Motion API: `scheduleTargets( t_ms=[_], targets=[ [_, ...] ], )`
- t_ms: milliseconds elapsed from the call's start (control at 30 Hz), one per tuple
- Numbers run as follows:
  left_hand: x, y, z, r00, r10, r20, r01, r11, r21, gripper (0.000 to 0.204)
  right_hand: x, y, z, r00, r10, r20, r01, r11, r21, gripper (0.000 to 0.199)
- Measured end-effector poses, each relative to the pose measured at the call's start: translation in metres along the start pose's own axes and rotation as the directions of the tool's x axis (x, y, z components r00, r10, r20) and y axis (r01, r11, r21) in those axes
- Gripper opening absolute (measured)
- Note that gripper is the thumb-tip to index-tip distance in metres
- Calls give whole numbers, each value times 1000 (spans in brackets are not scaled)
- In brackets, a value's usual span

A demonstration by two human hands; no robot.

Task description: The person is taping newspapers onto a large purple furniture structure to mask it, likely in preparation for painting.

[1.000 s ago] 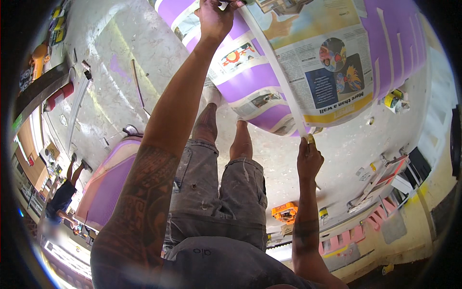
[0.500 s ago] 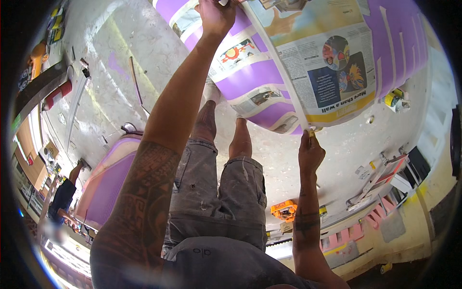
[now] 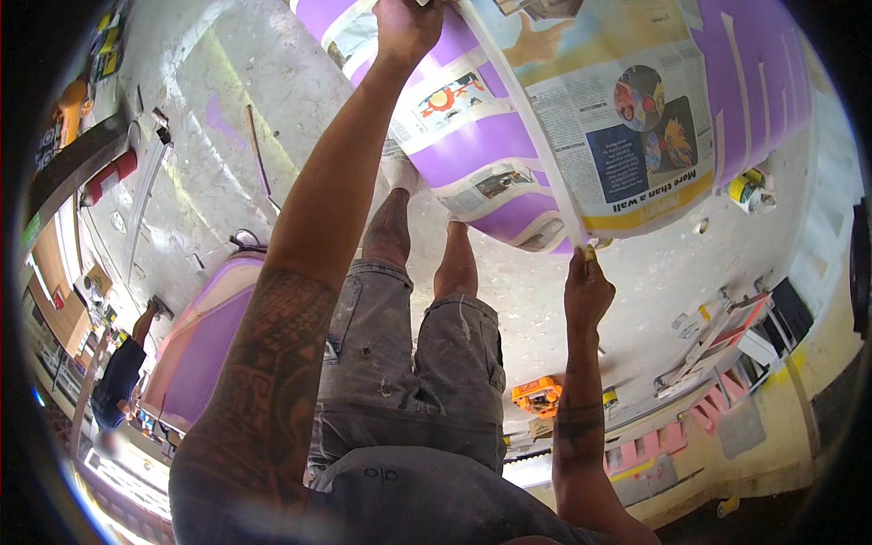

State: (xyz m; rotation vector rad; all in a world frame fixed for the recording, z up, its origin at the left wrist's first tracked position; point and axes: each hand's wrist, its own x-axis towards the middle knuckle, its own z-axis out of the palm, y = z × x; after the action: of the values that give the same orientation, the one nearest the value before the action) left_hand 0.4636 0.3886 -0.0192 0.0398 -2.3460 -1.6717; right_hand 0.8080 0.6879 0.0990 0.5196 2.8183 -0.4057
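Observation:
A large curved purple panel (image 3: 495, 141) fills the top of the view, partly masked with newspaper (image 3: 563, 150) and pale tape. One long whitish tape strip (image 3: 531, 118) runs down the panel toward its lower rim. My left hand (image 3: 411, 32) is closed at the panel's upper part, a bit of white at its fingers; the top edge cuts off what it grips. At the strip's lower end, my right hand (image 3: 588, 286) is closed in a pinch, with a small yellow object (image 3: 591, 255) showing at the fingertips. Its kind is unclear.
Another purple panel (image 3: 202, 350) stands at the left, with a co-worker (image 3: 118, 381) beyond it. An orange tool (image 3: 536, 397) lies on the floor behind me. A yellow-labelled can (image 3: 747, 193) is right of the panel. A metal frame (image 3: 713, 341) is farther right.
The co-worker at the left has shifted posture slightly. The masked panel sits a little differently in view. Both my hands keep nearly the same places.

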Motion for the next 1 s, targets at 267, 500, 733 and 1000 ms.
scheduleTargets(
  t_ms=[267,500,733,1000],
  targets=[
    [0,-1,0,1000,25,-2,-25,1000,5,17,0,2,0,1000,3,-3,-3,1000,18,32],
    [4,6,0,1000,1,7,-1,1000,-9,18,-9,-5,-12,996,27,85,-19,995,-100,31],
    [6,15,4,997,-78,30,74,992,99,13,-48,-20,-43,999,-43,22,41,996,75,28],
    [5,9,4,998,-57,11,57,998,-4,13,-14,-3,1,999,-35,-9,34,999,-34,25]
  ],
)
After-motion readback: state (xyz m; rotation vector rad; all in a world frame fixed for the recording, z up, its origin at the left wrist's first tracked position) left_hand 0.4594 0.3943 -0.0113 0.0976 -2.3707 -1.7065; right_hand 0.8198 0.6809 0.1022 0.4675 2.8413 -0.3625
